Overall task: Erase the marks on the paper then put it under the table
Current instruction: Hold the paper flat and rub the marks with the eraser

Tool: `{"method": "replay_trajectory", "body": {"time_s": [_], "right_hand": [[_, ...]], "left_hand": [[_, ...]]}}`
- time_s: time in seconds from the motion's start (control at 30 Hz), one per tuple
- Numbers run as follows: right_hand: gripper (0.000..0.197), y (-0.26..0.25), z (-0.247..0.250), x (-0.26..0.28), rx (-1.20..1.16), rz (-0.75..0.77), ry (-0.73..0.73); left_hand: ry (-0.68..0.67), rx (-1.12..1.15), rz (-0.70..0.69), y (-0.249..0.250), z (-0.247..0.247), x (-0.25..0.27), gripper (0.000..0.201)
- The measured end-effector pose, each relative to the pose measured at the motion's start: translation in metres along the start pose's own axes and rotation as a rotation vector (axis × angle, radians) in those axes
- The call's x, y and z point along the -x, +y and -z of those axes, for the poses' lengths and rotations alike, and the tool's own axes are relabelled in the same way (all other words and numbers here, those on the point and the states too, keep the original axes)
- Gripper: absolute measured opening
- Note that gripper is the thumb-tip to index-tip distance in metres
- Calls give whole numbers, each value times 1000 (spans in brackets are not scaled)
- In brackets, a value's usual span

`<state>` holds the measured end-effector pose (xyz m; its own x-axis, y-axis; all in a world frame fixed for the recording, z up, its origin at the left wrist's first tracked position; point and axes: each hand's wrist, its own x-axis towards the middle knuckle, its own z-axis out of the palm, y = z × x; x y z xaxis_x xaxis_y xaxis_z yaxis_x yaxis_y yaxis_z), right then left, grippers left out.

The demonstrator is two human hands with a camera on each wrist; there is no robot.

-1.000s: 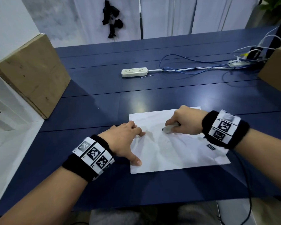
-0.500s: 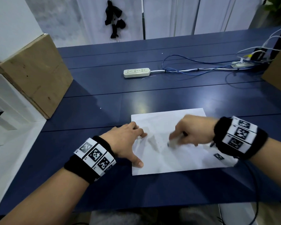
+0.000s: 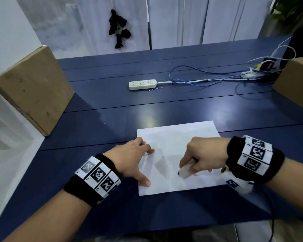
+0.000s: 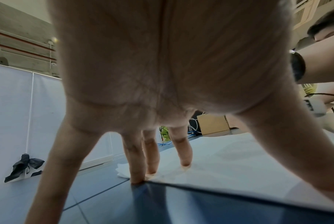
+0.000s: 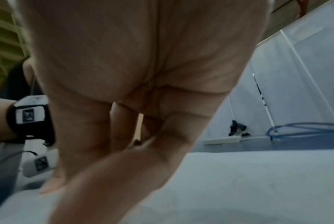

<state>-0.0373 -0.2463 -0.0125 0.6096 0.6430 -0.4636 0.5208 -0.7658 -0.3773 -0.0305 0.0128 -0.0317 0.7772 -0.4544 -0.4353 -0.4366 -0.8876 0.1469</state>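
Note:
A white sheet of paper point(image 3: 173, 140) lies flat on the dark blue table point(image 3: 112, 105), near its front edge. My left hand point(image 3: 133, 159) rests on the sheet's left edge with fingers spread straight, fingertips point(image 4: 185, 164) pressing the paper point(image 4: 239, 163) down. My right hand point(image 3: 199, 158) grips a small white eraser point(image 3: 184, 172) and holds its tip on the lower middle of the sheet. In the right wrist view the curled fingers point(image 5: 120, 124) hide the eraser, and the paper point(image 5: 239, 181) fills the foreground. No clear marks show on the sheet.
A cardboard box point(image 3: 31, 88) stands at the left, another box point(image 3: 296, 82) at the right edge. A white power strip point(image 3: 142, 84) with blue and white cables point(image 3: 208, 81) lies across the back. White shelving point(image 3: 5, 130) sits at far left.
My right hand has slid the eraser down the sheet toward me, from the upper middle to the lower middle. The left hand has stayed pressed on the left edge.

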Motion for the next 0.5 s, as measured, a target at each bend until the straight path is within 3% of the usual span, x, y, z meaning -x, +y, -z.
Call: {"method": "replay_trajectory", "body": {"time_s": [0.17, 0.27, 0.37, 0.5], "right_hand": [[37, 23, 15, -15, 64, -65, 333], [16, 18, 11, -3, -12, -72, 198], [28, 4, 2, 6, -48, -33, 4], [21, 18, 15, -11, 22, -79, 240]], "left_hand": [[-2, 12, -6, 0, 1, 1, 105], [1, 13, 1, 0, 1, 1, 104], [2, 16, 7, 0, 1, 0, 104], [-5, 6, 5, 1, 3, -1, 104]]}}
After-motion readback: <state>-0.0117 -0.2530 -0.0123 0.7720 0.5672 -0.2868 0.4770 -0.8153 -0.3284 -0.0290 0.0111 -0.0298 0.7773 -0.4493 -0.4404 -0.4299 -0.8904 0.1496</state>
